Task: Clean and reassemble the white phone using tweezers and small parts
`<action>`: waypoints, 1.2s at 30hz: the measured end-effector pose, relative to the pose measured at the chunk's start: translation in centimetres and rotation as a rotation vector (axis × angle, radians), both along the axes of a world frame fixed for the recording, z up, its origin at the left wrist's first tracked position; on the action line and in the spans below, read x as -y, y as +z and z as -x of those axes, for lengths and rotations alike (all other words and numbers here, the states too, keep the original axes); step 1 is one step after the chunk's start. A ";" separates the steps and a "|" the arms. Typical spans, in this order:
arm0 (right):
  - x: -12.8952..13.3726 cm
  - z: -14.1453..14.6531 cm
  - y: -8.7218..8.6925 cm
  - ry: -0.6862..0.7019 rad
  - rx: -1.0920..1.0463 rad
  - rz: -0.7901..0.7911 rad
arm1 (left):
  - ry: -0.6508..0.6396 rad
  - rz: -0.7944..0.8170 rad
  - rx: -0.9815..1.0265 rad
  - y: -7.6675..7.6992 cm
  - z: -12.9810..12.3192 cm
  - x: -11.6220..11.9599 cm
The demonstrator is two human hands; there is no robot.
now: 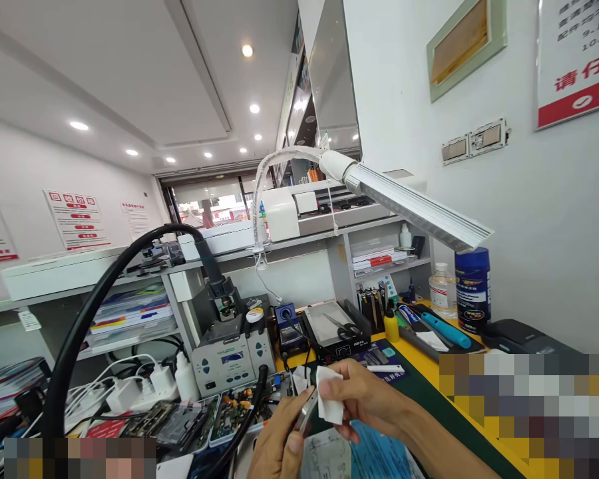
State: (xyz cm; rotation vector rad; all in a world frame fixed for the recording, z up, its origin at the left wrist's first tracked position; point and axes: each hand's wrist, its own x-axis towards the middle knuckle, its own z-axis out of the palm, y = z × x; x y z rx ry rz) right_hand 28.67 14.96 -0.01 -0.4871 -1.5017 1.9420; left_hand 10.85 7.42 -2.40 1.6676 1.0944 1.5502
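Note:
My left hand [275,439], low in the middle of the view, is closed around a thin, silver-edged phone [307,412] tilted nearly on edge. Pinched in my right hand [362,392] is a folded white tissue [331,399], close against the phone's upper right side. Another bit of white [300,378] shows behind the phone; I cannot tell whether it is the same tissue. The phone's faces are mostly hidden by my fingers and the tissue. Beneath my hands lie a blue printed sheet [379,447] and a pale sheet [327,454].
A grey hot-air station [232,362] stands behind a tray of small parts [237,412]. A black hose [84,319] arches over the left side. Scissors [347,328] lie on a flat metal-topped device. A yellow bottle [391,327] and blue can [472,289] stand right. A lamp [419,203] hangs above.

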 end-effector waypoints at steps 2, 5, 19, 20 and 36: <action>0.3 0.1 0.3 0.024 0.009 0.005 | -0.014 -0.063 -0.008 -0.4 0.0 -0.3; 0.5 0.1 0.6 0.040 0.002 0.017 | -0.001 -0.132 -0.051 -1.2 0.4 -0.9; 0.8 0.5 -0.3 0.195 0.044 0.087 | 0.060 -0.364 -0.590 -3.4 3.0 -2.5; 0.9 0.6 -0.4 0.205 0.049 0.095 | 0.069 -0.374 -0.603 -3.6 3.1 -2.6; 0.8 1.1 -1.0 0.155 0.055 0.138 | 0.022 -0.347 -0.660 -3.0 3.6 -2.3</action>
